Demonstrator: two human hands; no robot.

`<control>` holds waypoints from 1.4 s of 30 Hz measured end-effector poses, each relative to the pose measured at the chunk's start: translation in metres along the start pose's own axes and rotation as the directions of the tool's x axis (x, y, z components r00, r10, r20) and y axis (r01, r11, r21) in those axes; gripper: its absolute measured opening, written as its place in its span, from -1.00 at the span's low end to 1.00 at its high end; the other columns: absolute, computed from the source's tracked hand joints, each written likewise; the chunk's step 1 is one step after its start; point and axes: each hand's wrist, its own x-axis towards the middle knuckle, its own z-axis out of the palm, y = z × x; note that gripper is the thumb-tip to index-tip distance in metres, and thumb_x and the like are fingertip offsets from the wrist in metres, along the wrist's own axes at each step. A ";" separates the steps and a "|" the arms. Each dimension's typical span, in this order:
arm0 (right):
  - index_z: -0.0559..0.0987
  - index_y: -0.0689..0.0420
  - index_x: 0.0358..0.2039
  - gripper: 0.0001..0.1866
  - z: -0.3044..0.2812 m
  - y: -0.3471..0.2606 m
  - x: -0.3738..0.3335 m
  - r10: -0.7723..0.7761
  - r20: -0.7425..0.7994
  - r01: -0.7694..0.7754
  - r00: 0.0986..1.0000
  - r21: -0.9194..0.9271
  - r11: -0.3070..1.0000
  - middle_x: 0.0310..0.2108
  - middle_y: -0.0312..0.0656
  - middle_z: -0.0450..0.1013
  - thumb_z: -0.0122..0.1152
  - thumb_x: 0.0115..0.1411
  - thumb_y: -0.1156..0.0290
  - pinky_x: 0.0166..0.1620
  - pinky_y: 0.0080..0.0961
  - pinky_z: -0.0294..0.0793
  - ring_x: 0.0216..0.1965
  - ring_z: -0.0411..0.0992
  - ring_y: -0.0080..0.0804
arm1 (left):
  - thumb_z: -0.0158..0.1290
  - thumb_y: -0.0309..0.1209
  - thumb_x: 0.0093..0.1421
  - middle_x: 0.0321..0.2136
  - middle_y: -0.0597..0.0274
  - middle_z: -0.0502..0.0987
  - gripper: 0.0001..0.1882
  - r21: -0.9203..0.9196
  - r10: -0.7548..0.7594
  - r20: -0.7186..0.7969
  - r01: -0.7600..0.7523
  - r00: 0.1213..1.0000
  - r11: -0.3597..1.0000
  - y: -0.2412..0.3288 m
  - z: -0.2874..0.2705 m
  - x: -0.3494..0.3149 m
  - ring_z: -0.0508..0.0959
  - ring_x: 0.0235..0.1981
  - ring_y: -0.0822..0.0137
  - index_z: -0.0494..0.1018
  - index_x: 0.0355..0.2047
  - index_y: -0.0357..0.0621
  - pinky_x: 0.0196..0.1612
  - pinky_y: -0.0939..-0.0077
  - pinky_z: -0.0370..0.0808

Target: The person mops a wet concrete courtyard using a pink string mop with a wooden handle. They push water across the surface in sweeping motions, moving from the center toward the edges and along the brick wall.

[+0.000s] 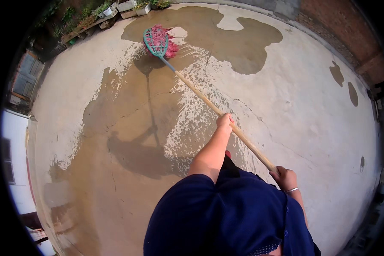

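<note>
My left hand [225, 121] is wrapped around the middle of a long wooden pole. Farther down, near the pole's end, my right hand [285, 177] grips it too, with a bracelet on that wrist. The pole belongs to a mop [202, 97], which slants away to the far left. Its head [157, 42] is a green slatted oval frame with pink-red strands bunched in and behind it. Beneath the head lies wet concrete, and its shadow falls a little below it; I cannot tell whether the strands touch the ground.
Brown wet patches [247, 42] and a broad wet area [128, 111] spread over the pale concrete floor [303, 111]. Potted plants [102, 8] in troughs line the far left. A brick wall [337, 23] bounds the far right, and a blue-grey door [26, 76] stands at left.
</note>
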 end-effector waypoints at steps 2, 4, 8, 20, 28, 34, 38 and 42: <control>0.51 0.08 -0.52 -0.66 -0.007 -0.006 0.039 -0.140 -0.017 0.140 0.990 -0.025 0.990 -0.67 -0.13 0.42 0.20 -0.05 0.04 -0.50 -0.27 0.37 -0.58 0.41 -0.13 | 0.00 -0.51 0.03 -0.70 0.34 0.25 -0.84 -0.106 0.049 -0.017 -0.051 0.999 0.993 0.044 -0.015 0.012 0.26 -0.73 0.43 0.25 -0.61 -0.13 -0.63 0.50 0.30; 0.52 0.06 -0.51 -0.67 -0.020 -0.020 0.070 -0.273 0.016 0.273 0.962 -0.085 0.958 -0.68 -0.15 0.42 0.21 -0.05 0.04 -0.51 -0.29 0.38 -0.59 0.41 -0.15 | 0.00 -0.51 0.05 -0.70 0.36 0.23 -0.82 -0.206 0.085 -0.061 -0.096 0.994 0.974 0.069 -0.032 0.015 0.25 -0.73 0.45 0.23 -0.62 -0.11 -0.63 0.51 0.29; 0.50 0.04 -0.56 -0.67 -0.031 -0.055 0.128 -0.454 0.078 0.461 0.887 -0.156 0.874 -0.72 -0.20 0.40 0.19 -0.05 0.03 -0.53 -0.31 0.36 -0.62 0.40 -0.20 | -0.01 -0.51 0.06 -0.71 0.39 0.22 -0.80 -0.387 0.138 -0.147 -0.185 0.979 0.903 0.117 -0.079 0.016 0.23 -0.74 0.46 0.22 -0.64 -0.08 -0.62 0.53 0.29; 0.49 0.05 -0.56 -0.64 0.020 -0.320 0.249 -0.798 0.283 0.843 0.531 -0.268 0.466 -0.61 -0.21 0.44 0.14 -0.05 -0.01 -0.48 -0.32 0.39 -0.53 0.43 -0.23 | -0.12 -0.41 0.09 -0.78 0.38 0.16 -0.73 -0.729 0.051 -0.446 -0.396 0.894 0.559 0.244 -0.310 0.025 0.19 -0.75 0.44 0.11 -0.71 0.01 -0.63 0.60 0.28; 0.48 0.00 -0.62 -0.68 0.049 -0.392 0.260 -0.681 0.253 0.726 0.687 -0.280 0.628 -0.64 -0.26 0.42 0.18 -0.07 0.00 -0.50 -0.36 0.37 -0.55 0.43 -0.29 | -0.15 -0.43 0.02 -0.77 0.36 0.14 -0.73 -0.660 -0.105 -0.393 -0.201 0.914 0.724 0.312 -0.344 0.094 0.20 -0.71 0.38 0.08 -0.76 0.01 -0.58 0.50 0.31; 0.45 0.00 -0.67 -0.66 0.056 -0.366 0.226 -0.344 0.103 0.359 0.933 -0.309 0.881 -0.69 -0.26 0.40 0.20 -0.09 0.00 -0.55 -0.38 0.36 -0.61 0.41 -0.30 | -0.09 -0.43 0.06 -0.70 0.34 0.22 -0.89 -0.399 -0.138 -0.422 -0.047 0.896 0.916 0.327 -0.241 0.131 0.21 -0.71 0.41 0.24 -0.58 -0.10 -0.58 0.54 0.30; 0.44 0.02 -0.62 -0.64 0.065 -0.346 0.179 -0.053 0.027 0.059 0.998 -0.311 0.949 -0.66 -0.22 0.42 0.19 -0.08 -0.01 -0.54 -0.36 0.37 -0.60 0.42 -0.25 | -0.04 -0.46 0.05 -0.64 0.31 0.27 -0.93 -0.200 -0.160 -0.349 0.093 0.924 0.975 0.305 -0.178 0.139 0.27 -0.68 0.40 0.31 -0.47 -0.15 -0.56 0.49 0.33; 0.45 0.03 -0.58 -0.66 0.068 -0.358 0.143 0.137 -0.057 -0.148 0.989 -0.288 0.946 -0.65 -0.21 0.43 0.20 -0.07 0.01 -0.52 -0.33 0.38 -0.60 0.43 -0.22 | 0.00 -0.47 0.03 -0.62 0.27 0.30 -0.90 -0.002 -0.173 -0.240 0.178 0.955 0.984 0.286 -0.124 0.153 0.30 -0.67 0.39 0.32 -0.44 -0.20 -0.56 0.46 0.36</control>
